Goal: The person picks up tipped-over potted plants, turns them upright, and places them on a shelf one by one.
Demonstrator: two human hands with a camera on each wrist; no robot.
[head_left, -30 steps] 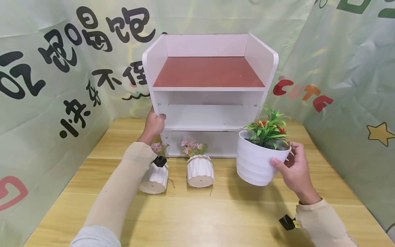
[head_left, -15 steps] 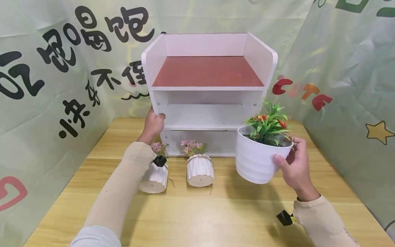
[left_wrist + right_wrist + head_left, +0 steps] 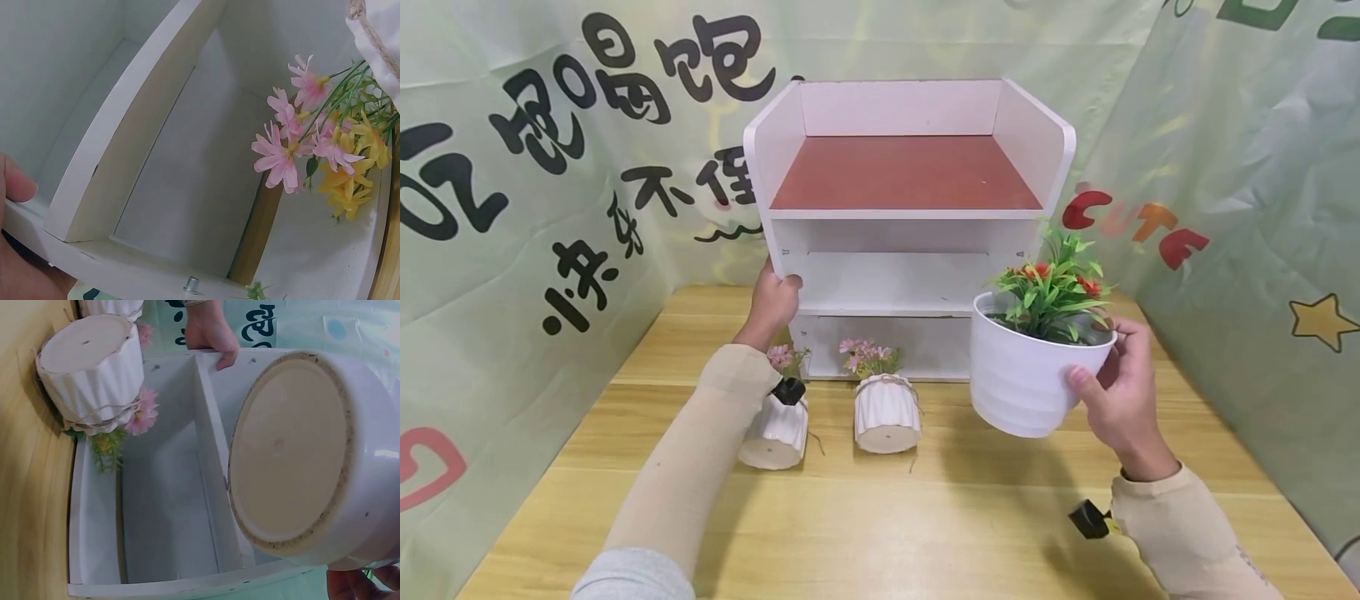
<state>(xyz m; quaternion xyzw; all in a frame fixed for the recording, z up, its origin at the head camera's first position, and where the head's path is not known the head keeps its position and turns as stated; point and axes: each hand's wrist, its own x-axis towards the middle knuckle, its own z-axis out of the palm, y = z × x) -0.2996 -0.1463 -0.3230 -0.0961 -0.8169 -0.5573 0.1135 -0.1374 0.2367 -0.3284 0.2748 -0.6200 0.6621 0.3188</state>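
A white shelf unit (image 3: 906, 214) with a reddish-brown top board stands at the back of the table. My left hand (image 3: 775, 302) grips its left side panel, thumb over the front edge. In my right hand (image 3: 1123, 408) is a large white flowerpot (image 3: 1026, 379) with green leaves and red flowers, pinched at the right of its rim. The pot hangs slightly tilted above the table, in front of the shelf's lower right; the right wrist view shows its round base (image 3: 290, 453). Two small white flowerpots (image 3: 887, 417) (image 3: 777, 433) with pink flowers lie on their sides, bases facing me.
The wooden table (image 3: 895, 533) reaches forward from the shelf. A printed cloth (image 3: 1225, 150) surrounds it at the back and sides. My left forearm (image 3: 677, 467) passes over the left small pot and partly hides it.
My right hand has raised the large flowerpot a little and turned it slightly more upright. The left hand stays on the shelf panel, and the small pots have not moved.
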